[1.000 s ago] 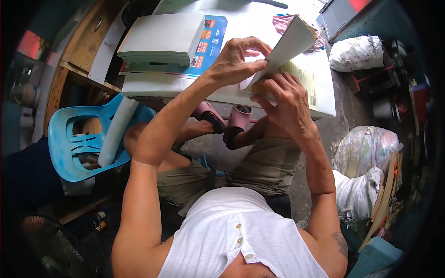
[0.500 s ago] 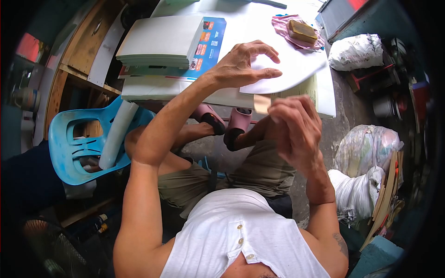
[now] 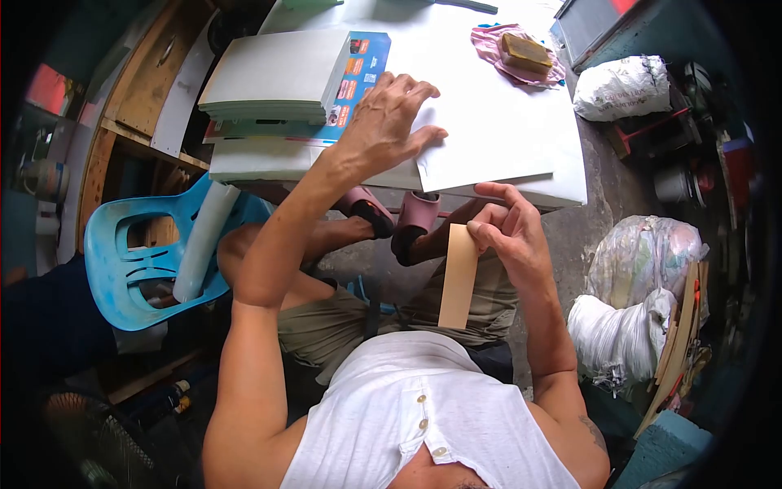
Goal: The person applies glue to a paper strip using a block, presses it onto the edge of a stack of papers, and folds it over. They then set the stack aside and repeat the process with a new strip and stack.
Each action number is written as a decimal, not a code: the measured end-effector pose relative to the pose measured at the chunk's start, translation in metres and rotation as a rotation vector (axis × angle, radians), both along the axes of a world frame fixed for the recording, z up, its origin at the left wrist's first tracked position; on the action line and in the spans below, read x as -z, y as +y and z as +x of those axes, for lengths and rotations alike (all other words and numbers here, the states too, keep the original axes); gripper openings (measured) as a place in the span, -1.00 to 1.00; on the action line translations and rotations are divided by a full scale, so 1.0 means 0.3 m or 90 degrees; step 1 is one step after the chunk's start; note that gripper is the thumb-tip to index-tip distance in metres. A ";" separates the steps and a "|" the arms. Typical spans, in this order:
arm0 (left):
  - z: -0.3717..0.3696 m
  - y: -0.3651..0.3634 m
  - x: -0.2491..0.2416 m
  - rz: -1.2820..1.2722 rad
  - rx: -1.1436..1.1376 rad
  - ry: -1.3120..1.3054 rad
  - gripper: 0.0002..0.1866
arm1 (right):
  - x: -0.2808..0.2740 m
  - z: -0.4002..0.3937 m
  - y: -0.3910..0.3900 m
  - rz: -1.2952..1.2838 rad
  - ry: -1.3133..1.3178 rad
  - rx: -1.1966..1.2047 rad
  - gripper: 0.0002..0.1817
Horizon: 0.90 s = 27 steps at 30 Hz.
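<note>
My right hand [image 3: 513,232] pinches one end of a flat tan strip [image 3: 457,285], which looks like paper or thin card. The strip hangs down in front of the table's edge, over my lap. My left hand [image 3: 397,122] is open above the table, thumb and fingers apart, beside a white sheet [image 3: 485,151] lying at the table's front edge. To its left stands a stack of white booklets or folded sheets [image 3: 273,77], resting on a blue printed sheet [image 3: 371,61].
A yellow-brown block [image 3: 526,55] sits on a pink cloth [image 3: 489,47] at the table's back right. A blue plastic chair [image 3: 102,244] holding a pale roll [image 3: 204,244] stands left. White sacks [image 3: 623,90] and a stuffed clear bag [image 3: 648,253] lie on the right.
The white sheet's raised edge now lies flat. My left hand has drawn back to the left. My right hand has come lower, and the whole tan strip shows in its fingers.
</note>
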<state>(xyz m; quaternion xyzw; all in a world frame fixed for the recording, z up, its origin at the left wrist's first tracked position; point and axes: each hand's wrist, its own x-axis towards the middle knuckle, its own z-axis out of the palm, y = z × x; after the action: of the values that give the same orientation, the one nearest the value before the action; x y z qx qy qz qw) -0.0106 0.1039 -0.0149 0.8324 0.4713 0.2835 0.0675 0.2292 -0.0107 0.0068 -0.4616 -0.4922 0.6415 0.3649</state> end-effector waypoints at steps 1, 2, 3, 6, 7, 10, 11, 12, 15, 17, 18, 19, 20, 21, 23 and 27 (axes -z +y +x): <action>-0.010 -0.042 -0.004 -0.006 -0.028 -0.004 -0.34 | 0.002 0.015 0.015 0.005 0.011 0.001 -0.45; -0.021 -0.088 -0.006 -0.013 -0.055 -0.008 -0.33 | 0.007 0.037 0.030 0.011 0.010 0.001 -0.43; -0.029 -0.133 -0.008 0.018 -0.061 -0.029 -0.28 | -0.003 0.058 0.043 0.014 -0.005 0.002 -0.40; -0.024 -0.265 -0.011 -0.001 -0.049 -0.049 -0.25 | -0.025 0.114 0.083 0.047 -0.059 -0.002 -0.34; -0.009 -0.301 -0.016 -0.001 -0.053 -0.069 -0.27 | -0.028 0.131 0.102 0.048 -0.065 -0.013 -0.34; 0.033 -0.340 0.031 0.038 -0.101 -0.066 -0.29 | -0.022 0.161 0.146 0.052 -0.084 -0.026 -0.28; 0.046 -0.338 0.047 0.051 -0.125 -0.089 -0.34 | -0.028 0.167 0.161 0.057 -0.098 -0.035 -0.30; 0.051 -0.330 0.062 0.065 -0.144 -0.089 -0.36 | -0.033 0.177 0.175 0.062 -0.112 -0.042 -0.31; 0.069 -0.302 0.093 0.099 -0.176 -0.095 -0.42 | -0.033 0.197 0.179 0.123 -0.124 -0.063 -0.47; 0.087 -0.296 0.100 0.110 -0.176 -0.102 -0.44 | -0.052 0.197 0.167 0.157 -0.155 -0.048 -0.54; 0.094 -0.291 0.104 0.111 -0.179 -0.106 -0.44 | -0.061 0.196 0.158 0.171 -0.175 -0.036 -0.57; 0.100 -0.286 0.103 0.113 -0.181 -0.109 -0.44 | -0.069 0.195 0.148 0.186 -0.195 -0.022 -0.59; 0.105 -0.283 0.102 0.115 -0.181 -0.112 -0.44 | -0.075 0.195 0.137 0.199 -0.194 -0.015 -0.62; 0.107 -0.279 0.103 0.110 -0.184 -0.116 -0.44 | -0.081 0.197 0.126 0.212 -0.194 -0.007 -0.65; 0.114 -0.279 0.099 0.099 -0.190 -0.125 -0.43 | -0.102 0.193 0.096 0.237 -0.194 0.013 -0.71; 0.111 -0.316 0.061 0.159 -0.155 -0.208 -0.47 | -0.139 0.158 0.025 0.324 -0.188 0.017 -0.80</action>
<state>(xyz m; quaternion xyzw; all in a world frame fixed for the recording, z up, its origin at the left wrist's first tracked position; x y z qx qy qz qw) 0.0226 0.0092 -0.0331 0.7144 0.5124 0.4765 0.0046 0.2766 -0.0032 0.0486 -0.4502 -0.6789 0.4186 0.4016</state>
